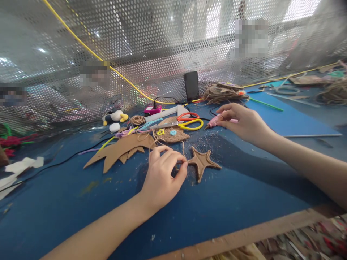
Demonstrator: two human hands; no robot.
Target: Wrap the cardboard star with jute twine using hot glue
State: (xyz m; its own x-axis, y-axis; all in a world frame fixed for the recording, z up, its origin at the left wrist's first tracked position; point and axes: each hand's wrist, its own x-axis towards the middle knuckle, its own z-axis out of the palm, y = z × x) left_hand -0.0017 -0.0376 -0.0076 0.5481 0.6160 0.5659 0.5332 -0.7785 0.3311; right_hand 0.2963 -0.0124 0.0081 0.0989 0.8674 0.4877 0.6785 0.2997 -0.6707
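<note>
your left hand [162, 173] pinches the twine [183, 151] at the jute star [202, 163] to steady it on the surface [230, 191], while your right hand [241, 121] fingers grip the pink glue gun [215, 122].

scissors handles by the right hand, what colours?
One loop red, the other yellow on the scissors; head view shows it best.

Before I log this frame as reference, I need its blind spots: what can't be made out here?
Head view only:
- Left hand: its fingers hide what it pinches beside the twine star.
- Right hand: covers the rear of the pink glue gun.
- Behind the perforated screen: blurred shapes only.
- Scraps at the bottom right corner: cut off by the frame's edge.
</note>
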